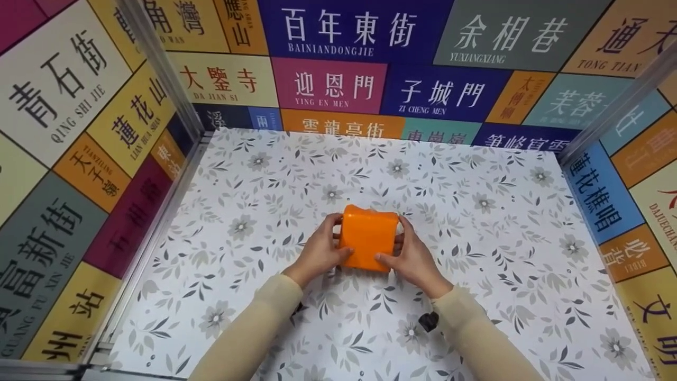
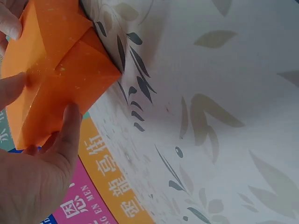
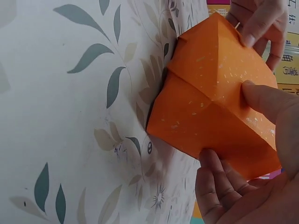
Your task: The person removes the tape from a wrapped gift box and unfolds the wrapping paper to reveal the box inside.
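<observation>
An orange folded-paper box (image 1: 368, 239), speckled with small light flecks, stands at the middle of the flowered tabletop. My left hand (image 1: 324, 250) grips its left side, thumb on the near face and fingers curled along the side. On the opposite side my right hand (image 1: 413, 258) holds it in the same way. The right wrist view shows creases and a folded flap on the orange paper (image 3: 205, 88), whose lower edge meets the tabletop. In the left wrist view a pointed fold of the box (image 2: 88, 65) rests close to the surface. The inside of the box is hidden.
White paper with grey flowers and leaves covers the tabletop (image 1: 254, 296). Panels with coloured street-name signs (image 1: 338, 84) enclose the back and both sides, with metal posts (image 1: 164, 69) at the corners. A small black object (image 1: 428, 321) shows beside the right sleeve.
</observation>
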Demonstrator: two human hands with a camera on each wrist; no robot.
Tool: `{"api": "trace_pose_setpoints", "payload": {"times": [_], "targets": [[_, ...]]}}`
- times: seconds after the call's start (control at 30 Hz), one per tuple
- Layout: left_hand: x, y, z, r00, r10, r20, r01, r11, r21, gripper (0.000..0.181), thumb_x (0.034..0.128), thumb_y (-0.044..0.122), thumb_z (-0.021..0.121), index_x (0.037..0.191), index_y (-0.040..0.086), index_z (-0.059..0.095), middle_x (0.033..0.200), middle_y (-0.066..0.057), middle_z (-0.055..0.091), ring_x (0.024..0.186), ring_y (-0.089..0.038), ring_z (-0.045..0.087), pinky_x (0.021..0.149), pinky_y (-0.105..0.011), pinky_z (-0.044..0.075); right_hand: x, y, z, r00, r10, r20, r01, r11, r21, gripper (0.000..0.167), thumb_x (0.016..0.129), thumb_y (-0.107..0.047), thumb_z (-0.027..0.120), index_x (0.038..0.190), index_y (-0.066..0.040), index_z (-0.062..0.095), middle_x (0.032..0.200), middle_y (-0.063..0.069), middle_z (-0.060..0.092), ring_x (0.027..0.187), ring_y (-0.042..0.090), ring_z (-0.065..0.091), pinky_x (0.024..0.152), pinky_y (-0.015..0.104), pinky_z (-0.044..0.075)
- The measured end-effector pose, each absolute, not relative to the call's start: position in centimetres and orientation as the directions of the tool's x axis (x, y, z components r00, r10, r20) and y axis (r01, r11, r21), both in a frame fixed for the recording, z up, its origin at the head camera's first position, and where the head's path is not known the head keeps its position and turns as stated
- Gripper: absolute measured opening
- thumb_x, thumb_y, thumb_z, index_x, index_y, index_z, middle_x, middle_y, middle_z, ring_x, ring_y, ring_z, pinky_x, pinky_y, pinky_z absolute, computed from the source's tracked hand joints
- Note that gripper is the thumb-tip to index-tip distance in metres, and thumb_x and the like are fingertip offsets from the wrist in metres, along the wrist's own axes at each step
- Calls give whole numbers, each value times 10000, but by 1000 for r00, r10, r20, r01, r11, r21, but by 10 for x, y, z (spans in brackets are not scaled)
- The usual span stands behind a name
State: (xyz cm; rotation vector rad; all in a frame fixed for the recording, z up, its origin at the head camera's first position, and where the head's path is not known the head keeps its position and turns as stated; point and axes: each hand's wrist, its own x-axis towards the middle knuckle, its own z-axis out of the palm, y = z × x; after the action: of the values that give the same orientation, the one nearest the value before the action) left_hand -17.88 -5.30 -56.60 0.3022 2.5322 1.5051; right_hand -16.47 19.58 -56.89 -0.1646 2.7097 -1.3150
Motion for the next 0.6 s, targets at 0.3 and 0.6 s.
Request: {"api": "trace_pose_setpoints", "payload": {"times": [0.3,0.6], "targets": [[-180,-54,-558,-978,207,-23,87,505,859,645,1017,524,476,1506,109,404,1297,-64,541,963,-177,617,857,-326,525,-157,193,-571,-988,-147,-42,-64,647,-760,1140,759,-326,875,1599,-137,127,1107,60,586,964,203,619,880,388,527],[-182,-53,-552,-990,134,-48,19,458,889,348,1014,371,557,1274,141,577,1117,-27,615,814,-164,617,778,-327,535,-152,195,-562,-990,-143,3,-94,634,-767,844,942,-616,551,1553,-97,286,1053,70,636,927,232,619,853,420,504]]}}
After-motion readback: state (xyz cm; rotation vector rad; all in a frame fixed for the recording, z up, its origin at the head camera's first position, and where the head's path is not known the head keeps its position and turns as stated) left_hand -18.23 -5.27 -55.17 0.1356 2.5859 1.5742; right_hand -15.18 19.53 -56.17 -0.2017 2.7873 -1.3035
